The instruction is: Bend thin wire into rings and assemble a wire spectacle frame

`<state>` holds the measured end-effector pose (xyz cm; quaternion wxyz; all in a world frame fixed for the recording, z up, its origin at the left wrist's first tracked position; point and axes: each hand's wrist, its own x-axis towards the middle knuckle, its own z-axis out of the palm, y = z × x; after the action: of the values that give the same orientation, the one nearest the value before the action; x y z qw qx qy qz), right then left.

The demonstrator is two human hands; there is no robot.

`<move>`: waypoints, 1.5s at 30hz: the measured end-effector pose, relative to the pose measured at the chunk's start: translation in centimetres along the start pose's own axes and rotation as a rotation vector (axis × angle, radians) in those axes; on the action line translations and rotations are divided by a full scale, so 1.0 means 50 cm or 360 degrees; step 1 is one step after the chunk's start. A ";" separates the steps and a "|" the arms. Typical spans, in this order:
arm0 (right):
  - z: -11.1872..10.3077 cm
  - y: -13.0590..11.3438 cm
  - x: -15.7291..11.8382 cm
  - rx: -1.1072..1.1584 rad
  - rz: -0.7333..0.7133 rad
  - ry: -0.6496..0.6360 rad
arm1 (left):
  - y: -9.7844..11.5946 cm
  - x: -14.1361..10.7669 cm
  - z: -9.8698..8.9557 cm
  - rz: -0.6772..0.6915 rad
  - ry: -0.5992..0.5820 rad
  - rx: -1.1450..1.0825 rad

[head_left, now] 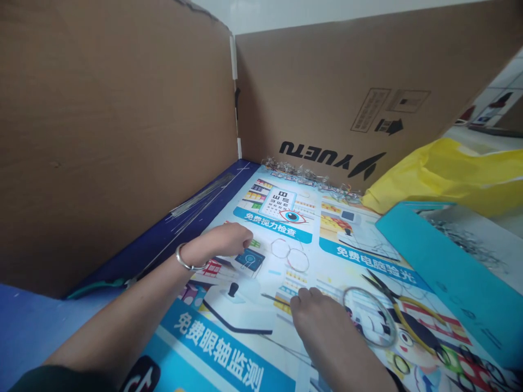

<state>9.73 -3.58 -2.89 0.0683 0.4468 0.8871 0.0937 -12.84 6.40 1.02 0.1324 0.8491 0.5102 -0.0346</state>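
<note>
My left hand (233, 239), with a silver bangle at the wrist, is closed in a fist above the printed sheet (273, 277); whatever its fingers pinch is hidden. Nearer to me, my right hand (318, 316) grips a thin pointed metal tool (274, 299) whose tip points left. Between and beyond the hands lies a thin wire bent into two round loops (297, 259), like a spectacle frame. To the right of my right hand are a coil of silver wire (345, 306) and scissors (420, 326) with dark blades and yellow handles.
Cardboard walls (114, 125) stand at left and back. Straight wires (200, 197) lie along the left edge, with a green-handled tool (96, 287) nearer. Wire scraps (302, 173) line the back. At right are a teal box (449, 283) of metal bits and a yellow bag (445, 174).
</note>
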 end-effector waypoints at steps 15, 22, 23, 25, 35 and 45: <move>-0.019 0.048 0.008 0.0362 -0.0097 -0.0225 | 0.061 -0.028 -0.025 0.0072 -0.0012 0.0164; -0.036 0.071 0.010 0.0528 -0.0086 -0.0176 | 0.128 -0.049 -0.024 0.0471 -0.0138 -0.0055; -0.037 0.072 0.010 0.0551 -0.0089 -0.0182 | 0.133 -0.048 -0.016 0.0494 -0.0128 -0.0028; -0.037 0.072 0.009 0.0593 -0.0081 -0.0194 | 0.139 -0.043 0.005 0.0506 -0.0087 0.0080; -0.050 0.077 0.020 0.0740 -0.0004 -0.0230 | 0.149 -0.049 0.051 0.0670 0.0283 0.0451; -0.039 0.076 0.019 0.0663 0.0055 -0.0084 | 0.166 -0.043 0.051 0.0678 0.0449 0.0380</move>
<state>11.72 -0.81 -0.16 -0.0040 0.4686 0.8775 -0.1021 -6.41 0.21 0.58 -0.0366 0.9432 0.3259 0.0528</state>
